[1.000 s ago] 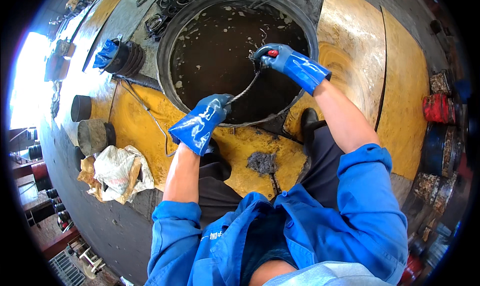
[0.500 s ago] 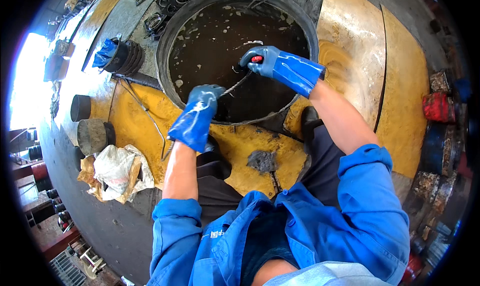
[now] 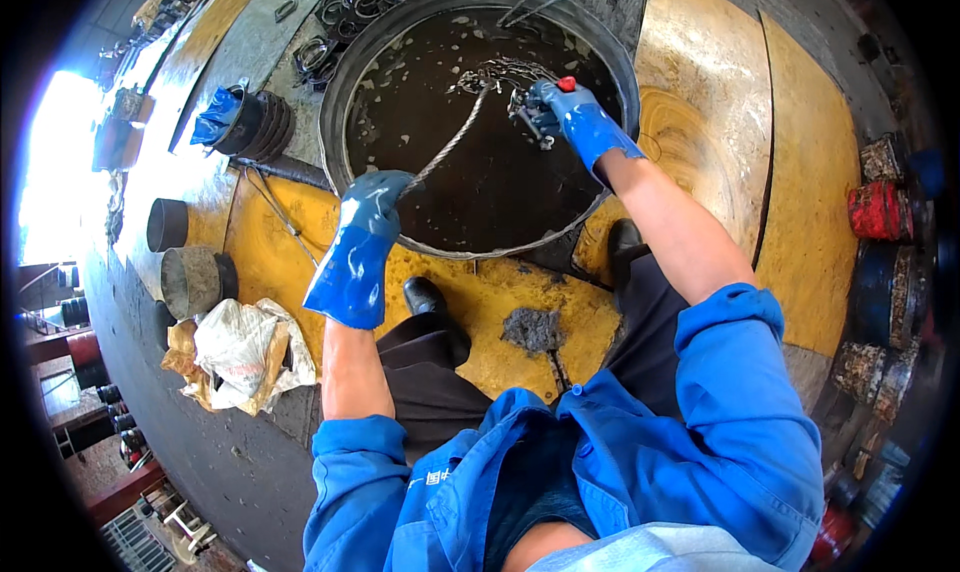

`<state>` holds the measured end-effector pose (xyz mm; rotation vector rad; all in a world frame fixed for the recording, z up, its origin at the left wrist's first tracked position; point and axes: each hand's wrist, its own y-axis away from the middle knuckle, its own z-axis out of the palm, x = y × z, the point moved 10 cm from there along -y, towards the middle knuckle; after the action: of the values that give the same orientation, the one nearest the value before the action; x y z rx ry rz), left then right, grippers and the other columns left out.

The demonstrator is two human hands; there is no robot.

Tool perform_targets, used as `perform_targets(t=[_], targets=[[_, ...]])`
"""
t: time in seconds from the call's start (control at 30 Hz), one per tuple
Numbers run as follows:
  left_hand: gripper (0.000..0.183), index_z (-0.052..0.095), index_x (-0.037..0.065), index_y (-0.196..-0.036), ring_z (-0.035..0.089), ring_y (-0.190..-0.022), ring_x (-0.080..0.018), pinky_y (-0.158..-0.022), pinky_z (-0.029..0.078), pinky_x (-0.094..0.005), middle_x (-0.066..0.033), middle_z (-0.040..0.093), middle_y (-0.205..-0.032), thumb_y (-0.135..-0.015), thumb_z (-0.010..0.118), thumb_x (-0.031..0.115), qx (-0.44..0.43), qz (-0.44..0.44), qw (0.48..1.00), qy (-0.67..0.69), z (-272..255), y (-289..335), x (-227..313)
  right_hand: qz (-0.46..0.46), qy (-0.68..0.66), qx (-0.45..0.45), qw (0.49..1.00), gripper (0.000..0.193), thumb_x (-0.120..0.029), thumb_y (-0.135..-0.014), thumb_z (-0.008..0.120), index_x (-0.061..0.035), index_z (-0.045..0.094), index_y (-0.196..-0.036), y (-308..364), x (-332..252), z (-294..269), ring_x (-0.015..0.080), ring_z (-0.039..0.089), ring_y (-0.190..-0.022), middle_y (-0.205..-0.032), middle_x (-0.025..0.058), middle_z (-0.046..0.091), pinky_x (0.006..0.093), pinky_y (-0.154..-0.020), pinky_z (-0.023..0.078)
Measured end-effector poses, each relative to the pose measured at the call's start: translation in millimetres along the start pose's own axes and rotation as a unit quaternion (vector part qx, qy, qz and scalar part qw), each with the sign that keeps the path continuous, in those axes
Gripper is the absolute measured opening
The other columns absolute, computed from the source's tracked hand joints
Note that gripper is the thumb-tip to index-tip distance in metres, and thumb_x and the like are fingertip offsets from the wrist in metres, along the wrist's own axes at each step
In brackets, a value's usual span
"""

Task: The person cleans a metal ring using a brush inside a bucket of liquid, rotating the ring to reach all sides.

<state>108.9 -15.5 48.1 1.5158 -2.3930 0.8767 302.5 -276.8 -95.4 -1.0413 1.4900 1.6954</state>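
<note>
In blue rubber gloves, both my hands are over a large round tub (image 3: 335,137) of dark liquid (image 3: 480,197). My left hand (image 3: 372,200), above the tub's near left rim, is closed around a twisted wire rope (image 3: 448,152). The rope curves up and right to a tangle of shiny, chain-like metal (image 3: 505,70) at the liquid's surface. My right hand (image 3: 562,107), over the right half of the tub, is closed on a red-ended tool (image 3: 567,84) whose kind I cannot make out. Small metal parts (image 3: 530,122) hang beside its fingers.
Black rings (image 3: 335,10) lie beyond the tub's left rim. A dark cylinder (image 3: 262,127) with blue plastic stands left. Nearer are short pipe pieces (image 3: 190,280) and a crumpled white sack (image 3: 240,347). A grey clump (image 3: 533,329) lies between my feet on the yellow plate (image 3: 470,357).
My right hand has moved right and slightly farther away. My left hand has shifted left and a little nearer. More rope shows between them, and the metal tangle has come into view.
</note>
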Motion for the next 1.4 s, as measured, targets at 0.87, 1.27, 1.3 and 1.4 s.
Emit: perform_targets(t=[0.87,1.27,1.3,1.4], targets=[[0.043,0.071,0.013,-0.103,0.067,-0.102,-0.0304,-0.094,0.051,-0.0467,-0.008,0.072,-0.106,-0.066,0.059,-0.005,0.018,0.045,0.996,-0.08,5,-1,21,0.032,-0.279,-0.198,0.939,0.031,-0.032,-0.098,0.062,-0.0107,0.066,-0.121,46,-46,65,0.0222,0.071,-0.089,-0.116,0.0092,0.072,0.0376,-0.078,0.06],[0.034,0.069,0.01,-0.104,0.069,-0.092,-0.0308,-0.085,0.051,-0.0459,-0.0118,0.072,-0.098,-0.074,0.059,-0.001,0.078,-0.035,0.978,-0.189,18,-16,27,-0.123,-0.309,-0.159,0.929,0.024,-0.016,-0.097,0.063,0.0008,0.066,-0.114,56,-67,64,0.0246,0.072,-0.093,-0.108,0.0137,0.072,0.0417,-0.081,0.062],[0.03,0.069,0.011,-0.104,0.069,-0.093,-0.0295,-0.087,0.051,-0.0454,-0.0103,0.072,-0.1,-0.078,0.059,0.005,0.05,-0.07,0.974,-0.211,34,-13,19,-0.109,-0.287,-0.143,0.941,0.023,-0.016,-0.097,0.063,0.0012,0.067,-0.113,55,-58,71,0.0239,0.072,-0.092,-0.106,0.0132,0.073,0.0409,-0.08,0.062],[0.028,0.069,0.013,-0.107,0.069,-0.093,-0.0286,-0.088,0.051,-0.0445,-0.0079,0.072,-0.101,-0.081,0.059,0.009,0.019,-0.098,0.975,-0.2,69,-18,33,-0.113,-0.256,-0.148,0.949,0.022,-0.015,-0.097,0.063,0.0014,0.068,-0.111,56,-49,74,0.0221,0.072,-0.088,-0.103,0.0119,0.074,0.038,-0.078,0.062]])
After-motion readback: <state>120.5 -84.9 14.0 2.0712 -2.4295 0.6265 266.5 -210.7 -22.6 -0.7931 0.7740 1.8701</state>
